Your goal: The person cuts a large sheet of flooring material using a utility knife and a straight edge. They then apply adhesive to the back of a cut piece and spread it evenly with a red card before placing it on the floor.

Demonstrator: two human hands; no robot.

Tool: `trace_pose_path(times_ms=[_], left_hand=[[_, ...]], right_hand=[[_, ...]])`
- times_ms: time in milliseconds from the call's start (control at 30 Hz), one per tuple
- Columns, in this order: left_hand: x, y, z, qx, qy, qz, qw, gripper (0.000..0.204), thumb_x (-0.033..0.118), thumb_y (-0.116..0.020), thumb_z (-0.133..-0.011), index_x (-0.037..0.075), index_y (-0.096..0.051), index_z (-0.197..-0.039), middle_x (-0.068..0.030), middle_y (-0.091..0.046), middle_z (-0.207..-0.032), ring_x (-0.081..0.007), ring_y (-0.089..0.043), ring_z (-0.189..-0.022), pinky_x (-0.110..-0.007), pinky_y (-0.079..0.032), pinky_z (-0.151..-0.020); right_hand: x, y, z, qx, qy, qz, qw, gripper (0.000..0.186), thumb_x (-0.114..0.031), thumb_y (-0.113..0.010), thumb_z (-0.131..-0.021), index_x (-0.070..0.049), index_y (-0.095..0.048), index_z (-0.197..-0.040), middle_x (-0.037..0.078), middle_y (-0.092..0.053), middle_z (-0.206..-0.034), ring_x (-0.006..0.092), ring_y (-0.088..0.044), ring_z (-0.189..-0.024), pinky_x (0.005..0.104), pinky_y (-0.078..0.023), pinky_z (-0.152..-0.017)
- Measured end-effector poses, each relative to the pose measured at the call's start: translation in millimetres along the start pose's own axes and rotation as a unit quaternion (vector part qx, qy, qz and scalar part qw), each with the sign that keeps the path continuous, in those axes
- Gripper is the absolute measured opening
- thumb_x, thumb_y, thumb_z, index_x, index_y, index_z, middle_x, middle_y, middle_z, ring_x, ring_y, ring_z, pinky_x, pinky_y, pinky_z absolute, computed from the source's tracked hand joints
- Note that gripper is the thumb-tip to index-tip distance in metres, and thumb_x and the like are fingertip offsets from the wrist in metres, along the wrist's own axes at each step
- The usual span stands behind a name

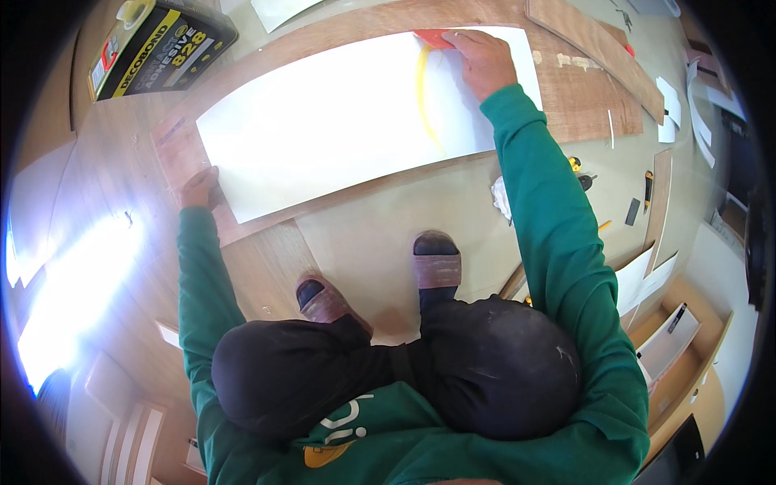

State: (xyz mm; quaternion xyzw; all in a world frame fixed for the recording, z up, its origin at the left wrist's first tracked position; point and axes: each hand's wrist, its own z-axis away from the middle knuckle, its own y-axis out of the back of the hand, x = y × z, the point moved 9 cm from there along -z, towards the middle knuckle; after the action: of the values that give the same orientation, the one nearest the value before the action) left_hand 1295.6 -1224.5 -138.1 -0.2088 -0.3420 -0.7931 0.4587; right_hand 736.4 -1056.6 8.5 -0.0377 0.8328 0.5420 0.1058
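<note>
A long white sheet [331, 121] lies on a reddish plywood board [578, 113]. My left hand [199, 186] grips the sheet and board at their left end, its fingertips partly hidden at the edge. My right hand [485, 65] is at the sheet's far right, closed on a flat red spreader [428, 38]. A curved streak of yellow substance [424, 101] runs down from the spreader across the white surface. Both my arms are stretched forward, and my sandaled feet show below the board.
A black and yellow metal can [162, 52] stands at back left. A wooden strip [598, 56] lies across the board's right part. Small tools [648, 191], a white rag [501, 200] and offcuts [647, 275] lie at right. A wooden drawer-like box [687, 356] is at lower right.
</note>
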Motion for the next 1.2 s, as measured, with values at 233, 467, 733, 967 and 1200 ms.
trace_pose_path(times_ms=[233, 467, 733, 967, 1200], left_hand=[[-6, 1, -5, -0.008, 0.003, 0.003, 1.0, 0.038, 0.031, -0.075, -0.088, 0.005, -0.067, -0.114, -0.0035, -0.07, -0.096, -0.0137, -0.067, -0.076, -0.03, -0.058, -0.068], [-2, -2, -6, -0.005, 0.003, -0.019, 1.0, 0.039, 0.032, -0.074, -0.088, 0.005, -0.067, -0.116, -0.0029, -0.07, -0.097, -0.0144, -0.066, -0.076, -0.03, -0.058, -0.069], [-11, 12, -18, -0.013, -0.005, -0.038, 0.999, 0.036, 0.032, -0.071, -0.09, 0.007, -0.067, -0.117, -0.0028, -0.069, -0.095, -0.015, -0.064, -0.075, -0.031, -0.056, -0.066], [5, -4, 6, 0.008, 0.002, -0.019, 1.0, 0.035, 0.032, -0.074, -0.088, 0.007, -0.068, -0.112, -0.0019, -0.069, -0.094, -0.0132, -0.064, -0.071, -0.029, -0.056, -0.062], [-1, 5, 3, 0.004, 0.017, -0.024, 1.0, 0.036, 0.031, -0.074, -0.089, 0.006, -0.067, -0.113, -0.002, -0.068, -0.093, -0.0132, -0.065, -0.073, -0.029, -0.057, -0.062]], right_hand=[[-45, -17, 26, -0.15, 0.042, -0.063, 0.986, 0.031, 0.001, -0.059, -0.078, -0.007, -0.069, -0.105, 0.011, -0.07, -0.105, 0.0306, -0.065, -0.099, 0.0408, -0.052, -0.083], [-107, 53, 142, -0.227, 0.081, -0.069, 0.968, 0.031, 0.001, -0.06, -0.077, -0.01, -0.069, -0.105, 0.007, -0.068, -0.108, 0.0281, -0.062, -0.106, 0.0409, -0.048, -0.086], [-26, 115, 60, -0.007, 0.0, -0.119, 0.993, 0.031, 0.006, -0.059, -0.078, -0.002, -0.068, -0.106, 0.012, -0.069, -0.103, 0.0308, -0.065, -0.098, 0.0416, -0.052, -0.078], [31, 40, 26, 0.0, 0.005, -0.028, 1.0, 0.037, 0.003, -0.058, -0.08, -0.01, -0.068, -0.113, 0.003, -0.067, -0.115, 0.0247, -0.06, -0.11, 0.0398, -0.046, -0.09], [35, 21, 23, -0.014, 0.011, 0.005, 1.0, 0.036, 0.002, -0.057, -0.083, -0.01, -0.068, -0.116, 0.006, -0.066, -0.12, 0.0271, -0.059, -0.115, 0.0396, -0.044, -0.097]])
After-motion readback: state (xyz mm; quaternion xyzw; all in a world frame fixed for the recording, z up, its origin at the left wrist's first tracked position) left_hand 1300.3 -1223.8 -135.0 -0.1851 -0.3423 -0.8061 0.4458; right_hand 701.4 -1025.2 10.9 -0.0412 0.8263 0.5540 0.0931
